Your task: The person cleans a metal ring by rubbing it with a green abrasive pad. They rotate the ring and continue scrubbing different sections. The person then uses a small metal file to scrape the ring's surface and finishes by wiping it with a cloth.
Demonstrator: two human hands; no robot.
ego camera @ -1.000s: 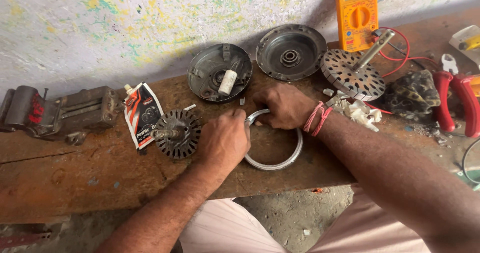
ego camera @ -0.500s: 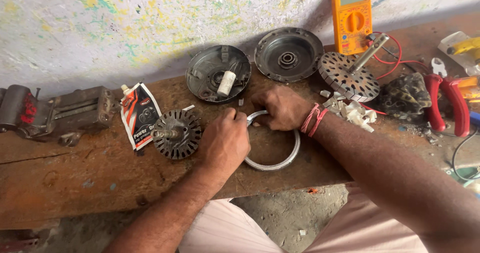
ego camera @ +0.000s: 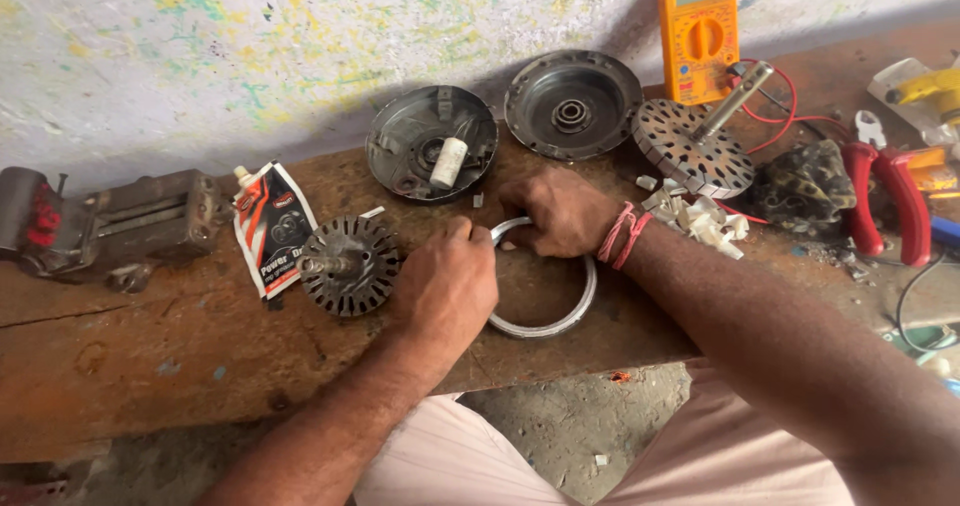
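Both hands are on the metal ring (ego camera: 545, 301) at the centre of the frame, lying flat on the rusty workbench (ego camera: 150, 356). The left hand (ego camera: 445, 291) closes over the ring's left arc from above, fingers curled down onto it. The right hand (ego camera: 555, 211) pinches the upper arc, knuckles toward the wall. The ring's open loop shows to the lower right of both hands, near the bench's front edge, so the free arc lies away from the left hand and below the right. Just left of the left hand sits the slotted rotor core (ego camera: 350, 264), nearly touching it. Upper centre, two round motor covers (ego camera: 432, 143) rest well apart from the ring.
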